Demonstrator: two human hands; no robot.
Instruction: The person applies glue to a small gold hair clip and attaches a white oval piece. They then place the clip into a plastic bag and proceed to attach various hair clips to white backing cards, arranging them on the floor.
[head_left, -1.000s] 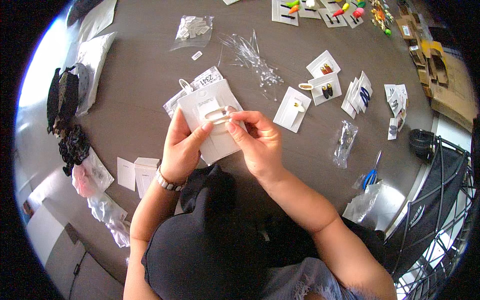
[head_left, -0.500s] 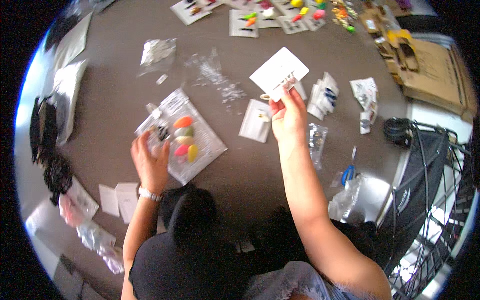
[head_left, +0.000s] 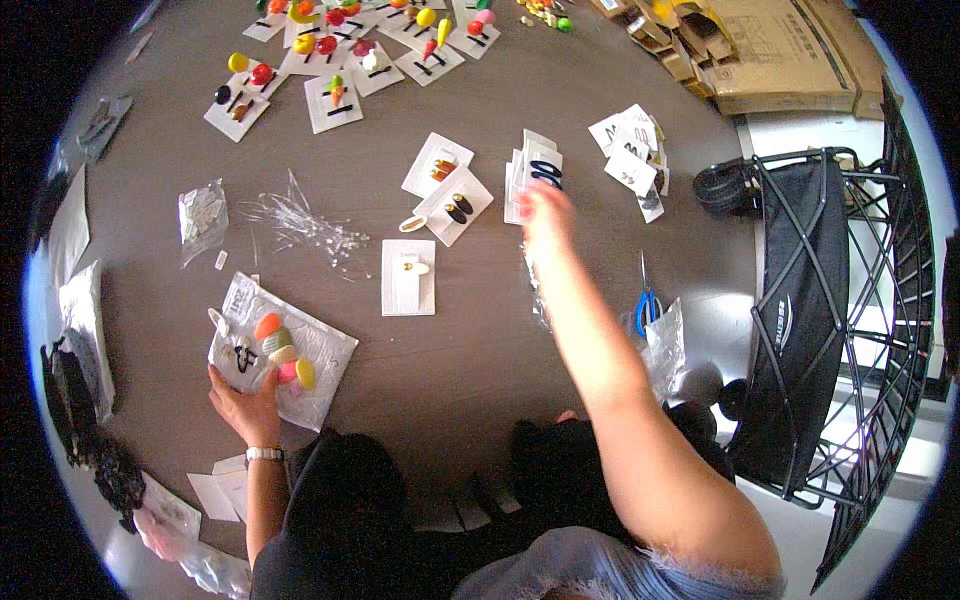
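Observation:
My left hand (head_left: pixel 245 405) rests with fingers apart on the lower left edge of a silvery-white plastic mailer (head_left: pixel 325 355). On the mailer lie colourful oval pieces (head_left: pixel 282 350), a black hair clip (head_left: pixel 243 358) and a small white piece. My right hand (head_left: pixel 548 215) is smeared by motion at the lower end of a stack of white cards (head_left: pixel 517 180) bearing dark blue clips (head_left: pixel 545 172); its fingers cannot be made out. Left of it lies a white card with two black oval clips (head_left: pixel 458 208), overlapping a card with amber clips (head_left: pixel 440 168). Closer to me is a card with one white clip (head_left: pixel 408 290).
Clear plastic fasteners (head_left: pixel 310 225) and a bag of white bits (head_left: pixel 203 218) lie at left. Carded fruit-shaped clips (head_left: pixel 335 95) fill the far side. More cards (head_left: pixel 632 150), blue-handled scissors (head_left: pixel 648 305), a cardboard box (head_left: pixel 780 60) and a black folding frame (head_left: pixel 810 310) stand right.
The white card that my right hand held up now lies on the table among the others. That hand has moved to the card stack on the right. The whole view has shifted.

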